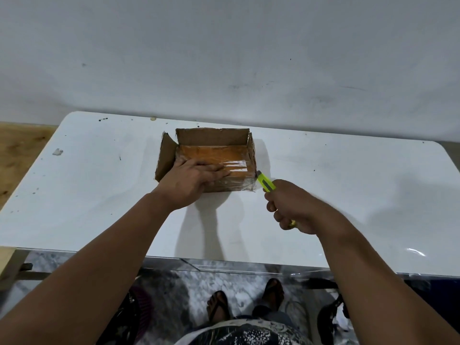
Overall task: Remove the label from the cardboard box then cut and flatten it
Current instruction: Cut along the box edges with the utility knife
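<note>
While your left hand (196,176) pressed flat on the cardboard box (211,155) at mid-tabletop (99,195), your right hand (291,207) gripped the cutter (265,183) at its near right corner; cutting appeared underway, needing a steady downward draw next.

No readable text anywhere. White label (241,165) on the cardboard box (206,158) carries marks. Too small to read.

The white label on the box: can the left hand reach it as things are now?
Probably yes. The left hand lies flat on the cardboard box, fingertips right beside the label, with nothing between. The right hand holds the cutter off to the side.
</note>
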The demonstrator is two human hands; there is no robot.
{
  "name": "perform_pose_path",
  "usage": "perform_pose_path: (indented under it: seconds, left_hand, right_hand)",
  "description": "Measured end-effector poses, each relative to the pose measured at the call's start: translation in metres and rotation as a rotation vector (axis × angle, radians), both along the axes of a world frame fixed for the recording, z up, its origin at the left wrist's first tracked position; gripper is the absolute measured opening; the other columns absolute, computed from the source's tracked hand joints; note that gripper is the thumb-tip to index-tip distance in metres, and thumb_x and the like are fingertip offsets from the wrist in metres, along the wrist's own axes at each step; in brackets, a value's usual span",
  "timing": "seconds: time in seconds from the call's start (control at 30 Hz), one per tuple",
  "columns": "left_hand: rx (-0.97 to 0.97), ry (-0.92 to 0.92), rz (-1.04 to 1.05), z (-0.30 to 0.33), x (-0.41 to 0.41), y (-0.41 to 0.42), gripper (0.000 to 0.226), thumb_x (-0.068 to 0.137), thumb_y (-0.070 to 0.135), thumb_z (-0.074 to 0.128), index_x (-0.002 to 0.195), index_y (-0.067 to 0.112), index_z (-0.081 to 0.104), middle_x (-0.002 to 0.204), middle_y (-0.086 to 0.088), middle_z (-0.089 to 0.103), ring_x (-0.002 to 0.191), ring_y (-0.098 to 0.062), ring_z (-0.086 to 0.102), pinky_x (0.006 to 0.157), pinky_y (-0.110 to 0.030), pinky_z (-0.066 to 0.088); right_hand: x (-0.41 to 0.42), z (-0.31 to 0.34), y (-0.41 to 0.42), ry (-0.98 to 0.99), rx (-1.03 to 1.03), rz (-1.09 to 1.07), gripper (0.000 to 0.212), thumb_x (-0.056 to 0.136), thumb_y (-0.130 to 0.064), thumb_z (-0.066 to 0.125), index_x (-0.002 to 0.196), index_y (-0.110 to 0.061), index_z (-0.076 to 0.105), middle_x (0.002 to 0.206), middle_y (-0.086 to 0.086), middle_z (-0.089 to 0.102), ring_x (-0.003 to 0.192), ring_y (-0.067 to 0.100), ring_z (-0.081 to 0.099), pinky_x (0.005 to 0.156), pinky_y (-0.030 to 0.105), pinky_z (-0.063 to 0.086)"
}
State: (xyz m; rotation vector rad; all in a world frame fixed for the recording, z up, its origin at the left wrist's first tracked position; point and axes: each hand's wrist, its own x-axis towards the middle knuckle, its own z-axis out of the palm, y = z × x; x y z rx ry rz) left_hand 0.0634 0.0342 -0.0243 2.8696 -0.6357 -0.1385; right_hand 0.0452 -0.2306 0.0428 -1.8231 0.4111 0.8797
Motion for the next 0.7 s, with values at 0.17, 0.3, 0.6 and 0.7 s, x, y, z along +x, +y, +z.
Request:
perform_pose_path:
  seconds: [0.17,0.3,0.6,0.7]
  left_hand:
    - [-0.059,0.032,0.049,0.001,0.003,-0.002,0.049,0.104,0.028,0.046,0.148,0.049,0.04,0.155,0.021,0.042,0.141,-0.018,0.037,0.11,-0.054,0.028]
    - [-0.066,0.036,0.065,0.002,0.003,-0.002,0.05,0.104,0.026,0.047,0.149,0.048,0.04,0.155,0.021,0.042,0.143,-0.017,0.035,0.113,-0.051,0.023]
    - [-0.122,0.053,0.073,0.002,0.004,-0.001,0.048,0.104,0.025,0.048,0.146,0.048,0.046,0.151,0.022,0.047,0.142,-0.016,0.037,0.114,-0.053,0.025]
    - [-0.117,0.065,0.067,0.002,0.004,0.0,0.05,0.101,0.025,0.043,0.146,0.047,0.046,0.151,0.021,0.048,0.141,-0.016,0.038,0.114,-0.054,0.024]
  right_hand:
    - [-0.028,-0.024,0.013,-0.366,-0.188,0.024,0.02,0.093,-0.02,0.037,0.108,-0.033,0.041,0.073,0.005,0.047,0.057,0.024,0.041,0.053,0.033,0.037]
    - [-0.046,-0.037,0.015,-0.485,-0.281,0.091,0.025,0.101,-0.021,0.037,0.124,-0.028,0.038,0.076,0.007,0.054,0.06,0.023,0.051,0.053,0.03,0.034]
    - [-0.051,-0.051,0.018,-0.544,-0.317,0.111,0.028,0.101,-0.02,0.038,0.129,-0.025,0.037,0.075,0.007,0.054,0.056,0.021,0.05,0.048,0.028,0.03]
    - [-0.05,-0.054,0.019,-0.551,-0.343,0.117,0.03,0.101,-0.019,0.038,0.131,-0.023,0.036,0.075,0.006,0.053,0.058,0.022,0.051,0.049,0.029,0.03]
